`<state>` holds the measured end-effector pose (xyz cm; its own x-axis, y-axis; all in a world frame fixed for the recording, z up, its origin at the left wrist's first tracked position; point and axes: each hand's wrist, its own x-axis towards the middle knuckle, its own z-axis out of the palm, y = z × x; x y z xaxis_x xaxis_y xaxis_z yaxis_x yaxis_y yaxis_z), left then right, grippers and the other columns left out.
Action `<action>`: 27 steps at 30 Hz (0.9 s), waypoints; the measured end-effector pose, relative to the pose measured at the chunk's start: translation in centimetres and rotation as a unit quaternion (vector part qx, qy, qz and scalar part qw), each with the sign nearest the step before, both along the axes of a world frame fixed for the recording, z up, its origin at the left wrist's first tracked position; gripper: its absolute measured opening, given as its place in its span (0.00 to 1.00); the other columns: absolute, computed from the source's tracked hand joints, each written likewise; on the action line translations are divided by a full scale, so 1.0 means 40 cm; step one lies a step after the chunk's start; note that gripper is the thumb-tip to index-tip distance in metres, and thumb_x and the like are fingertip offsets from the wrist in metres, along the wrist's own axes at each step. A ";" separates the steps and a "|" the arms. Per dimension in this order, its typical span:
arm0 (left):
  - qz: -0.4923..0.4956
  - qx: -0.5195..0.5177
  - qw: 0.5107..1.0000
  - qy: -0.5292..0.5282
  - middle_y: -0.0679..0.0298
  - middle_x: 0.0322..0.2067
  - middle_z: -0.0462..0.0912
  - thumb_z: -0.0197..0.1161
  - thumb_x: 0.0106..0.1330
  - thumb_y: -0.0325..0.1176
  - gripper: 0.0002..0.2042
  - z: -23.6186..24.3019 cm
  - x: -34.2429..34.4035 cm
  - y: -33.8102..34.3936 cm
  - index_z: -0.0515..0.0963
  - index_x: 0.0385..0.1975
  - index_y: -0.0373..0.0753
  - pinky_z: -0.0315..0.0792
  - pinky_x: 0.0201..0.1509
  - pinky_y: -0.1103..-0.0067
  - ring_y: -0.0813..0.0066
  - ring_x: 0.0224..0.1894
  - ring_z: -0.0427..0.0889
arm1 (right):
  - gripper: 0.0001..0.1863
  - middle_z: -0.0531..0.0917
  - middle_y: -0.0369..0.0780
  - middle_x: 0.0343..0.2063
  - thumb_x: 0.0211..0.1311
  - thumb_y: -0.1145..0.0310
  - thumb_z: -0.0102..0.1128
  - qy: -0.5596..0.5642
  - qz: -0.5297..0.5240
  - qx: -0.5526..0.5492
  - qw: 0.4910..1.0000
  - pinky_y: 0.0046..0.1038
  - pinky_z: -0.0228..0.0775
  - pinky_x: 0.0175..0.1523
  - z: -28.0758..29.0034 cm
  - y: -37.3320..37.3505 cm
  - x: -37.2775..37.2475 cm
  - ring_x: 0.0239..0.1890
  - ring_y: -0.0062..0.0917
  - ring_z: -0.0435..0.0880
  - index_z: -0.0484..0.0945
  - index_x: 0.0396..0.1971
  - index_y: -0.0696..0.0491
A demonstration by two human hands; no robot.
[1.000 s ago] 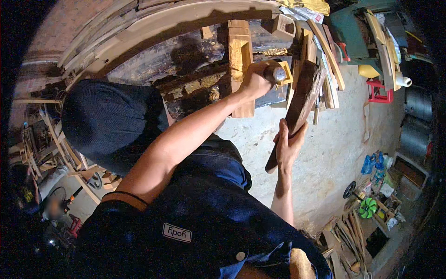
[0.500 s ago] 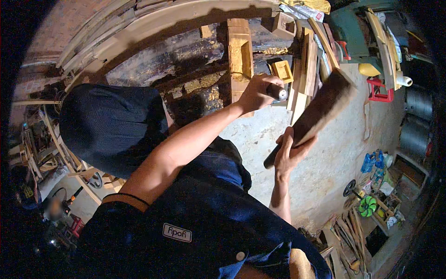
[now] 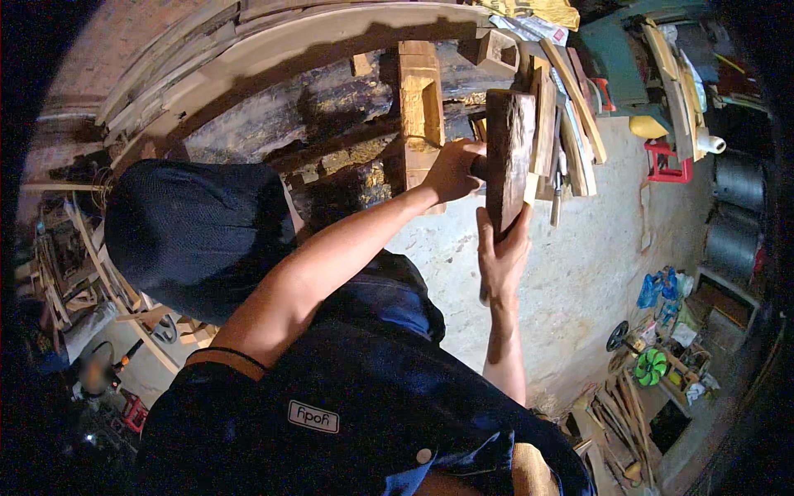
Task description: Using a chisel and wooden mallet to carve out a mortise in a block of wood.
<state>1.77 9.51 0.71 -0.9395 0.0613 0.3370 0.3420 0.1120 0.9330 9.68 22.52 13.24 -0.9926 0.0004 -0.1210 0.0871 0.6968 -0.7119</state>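
Observation:
My right hand (image 3: pixel 506 256) grips the thin handle of a dark brown wooden mallet (image 3: pixel 508 153), its thick block standing upright. In my left hand (image 3: pixel 453 175) is the short dark handle of a chisel (image 3: pixel 479 165), held sideways; its blade is hidden by the fingers. The mallet's block covers the handle's outer end, and I cannot tell whether they touch. Beside my left hand lies a pale timber (image 3: pixel 423 103) with a long rectangular recess cut in it. A small hollowed wooden block (image 3: pixel 479 126) is mostly hidden behind the mallet.
A dark, rough log (image 3: pixel 347 112) lies beneath the timber. Wood strips (image 3: pixel 575 136) and a thin handled tool (image 3: pixel 556 201) lie to the right. Beyond are a red stool (image 3: pixel 668 162), a green fan wheel (image 3: pixel 651 366) and a pile of sticks (image 3: pixel 626 422). Long planks (image 3: pixel 322 40) edge the far side.
The mallet has swung left and turned upright, now covering the chisel handle's end and most of the small hollowed block. My left hand has stayed nearly in place.

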 end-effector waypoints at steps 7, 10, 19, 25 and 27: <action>0.132 0.062 0.975 -0.170 0.59 0.31 0.87 0.63 0.63 0.34 0.07 -0.007 -0.156 -0.030 0.82 0.37 0.40 0.78 0.39 0.71 0.69 0.34 0.85 | 0.24 0.74 0.36 0.20 0.65 0.60 0.66 0.074 -0.032 -0.040 0.996 0.23 0.65 0.23 -0.094 0.087 0.034 0.18 0.18 0.73 0.66 0.50 0.57; 0.205 0.255 0.939 -0.108 0.64 0.31 0.86 0.68 0.62 0.34 0.09 -0.044 -0.194 -0.091 0.81 0.37 0.37 0.79 0.40 0.74 0.77 0.33 0.83 | 0.22 0.74 0.35 0.21 0.65 0.61 0.65 -0.021 -0.094 -0.117 0.989 0.22 0.65 0.23 -0.046 0.041 0.056 0.18 0.17 0.73 0.66 0.48 0.56; 0.132 0.013 0.991 -0.018 0.62 0.32 0.87 0.71 0.57 0.30 0.07 -0.017 -0.077 0.037 0.83 0.34 0.41 0.78 0.40 0.75 0.70 0.33 0.85 | 0.24 0.75 0.39 0.23 0.63 0.77 0.59 0.082 -0.130 -0.299 0.942 0.23 0.69 0.26 -0.050 0.054 0.099 0.21 0.19 0.74 0.59 0.54 0.57; 0.064 -0.071 0.995 0.015 0.60 0.30 0.85 0.70 0.49 0.27 0.08 -0.008 -0.007 0.036 0.80 0.30 0.41 0.74 0.42 0.70 0.62 0.34 0.84 | 0.22 0.75 0.37 0.23 0.64 0.70 0.63 0.132 -0.040 -0.109 0.985 0.23 0.67 0.26 -0.104 0.076 0.067 0.19 0.20 0.73 0.63 0.53 0.58; 0.030 -0.069 0.995 -0.068 0.60 0.30 0.84 0.72 0.46 0.33 0.11 0.020 0.003 0.024 0.79 0.29 0.41 0.73 0.42 0.69 0.61 0.34 0.83 | 0.24 0.76 0.36 0.21 0.62 0.69 0.66 -0.018 -0.055 -0.077 0.995 0.24 0.68 0.26 -0.055 0.051 0.041 0.20 0.20 0.74 0.66 0.53 0.59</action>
